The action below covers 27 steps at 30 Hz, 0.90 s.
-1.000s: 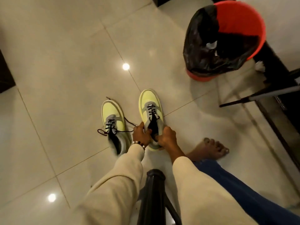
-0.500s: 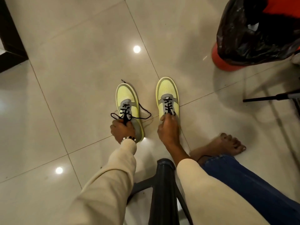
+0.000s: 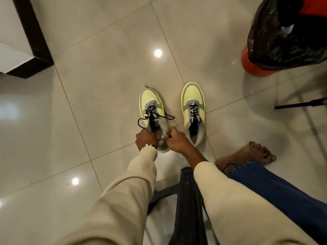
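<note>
A: Shoes?
B: The centre shoe [image 3: 152, 105] and the shoe right of it [image 3: 192, 101]: pale yellow-green, grey panels, black laces [image 3: 169, 117].
A: Upper right?
B: Red bin [image 3: 254, 68], black bag [image 3: 283, 41]. Lower right, blue jeans [image 3: 274, 188]; sleeves [image 3: 134, 183] cream, floor tiles [image 3: 106, 68] pale grey.

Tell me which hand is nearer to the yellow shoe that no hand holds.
Right. The right hand grips the collar of the other shoe, close beside the free shoe; the left hand grips the same collar on its far side.
</note>
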Motion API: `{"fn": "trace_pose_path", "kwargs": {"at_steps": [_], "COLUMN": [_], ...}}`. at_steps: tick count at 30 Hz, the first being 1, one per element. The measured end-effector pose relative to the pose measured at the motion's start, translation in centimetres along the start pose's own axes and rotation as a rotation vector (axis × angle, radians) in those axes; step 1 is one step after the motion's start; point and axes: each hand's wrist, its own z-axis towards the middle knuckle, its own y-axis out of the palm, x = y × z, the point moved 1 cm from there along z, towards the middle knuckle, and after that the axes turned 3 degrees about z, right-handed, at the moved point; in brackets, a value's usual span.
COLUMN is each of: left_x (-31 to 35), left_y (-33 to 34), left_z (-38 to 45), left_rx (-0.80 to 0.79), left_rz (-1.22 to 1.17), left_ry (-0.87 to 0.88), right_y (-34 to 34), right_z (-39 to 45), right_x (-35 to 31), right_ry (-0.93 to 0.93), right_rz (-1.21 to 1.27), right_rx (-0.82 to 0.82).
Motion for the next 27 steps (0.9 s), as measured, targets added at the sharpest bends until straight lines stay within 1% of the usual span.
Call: {"fn": "trace_pose_path", "kwargs": {"at_steps": [2,5,10,15,17,19,22,24,27], "left_x": [0.5,1.4,4.6,7.8,9.0,10.0,11.4,12.5,13.8], "left_y": [-1.5,-4.3,-9.5,-13.2,-14.2,-14.9,-15.4,-14.8,-13.2], "left_z": [-1.7,-4.2,-10.2,-18.5,-22.6,-26.7,-33.2,-37.8,-44.9], "left_rx": [0.041,0.158,0.324,0.407,0.424,0.466,0.524,0.502,0.427], "left_rz": [-0.032,-0.110,-0.218,-0.377,-0.413,-0.448,-0.492,-0.513,-0.503], "left_ry": [0.038,0.161,0.479,0.727,0.833,0.976,1.226,1.378,1.556], "right_y": [-1.3,-3.2,-7.4,-12.3,-13.9,-15.2,-16.6,-17.2,-17.6], "right_z": [-0.9,-3.1,-9.8,-19.3,-23.9,-28.6,-35.5,-40.2,-47.0], "right_x": [-1.6,-3.7,-6.1,-6.8,-6.0,-4.9,-2.4,0.0,4.3], "right_ry": [-0.004,-0.056,-0.125,-0.218,-0.262,-0.287,-0.311,-0.315,-0.280], "right_rz": [0.032,0.022,-0.001,-0.044,-0.038,0.004,0.096,0.151,0.222], "right_rx": [0.114,0.269,0.492,0.709,0.831,0.955,1.136,1.274,1.463]}}
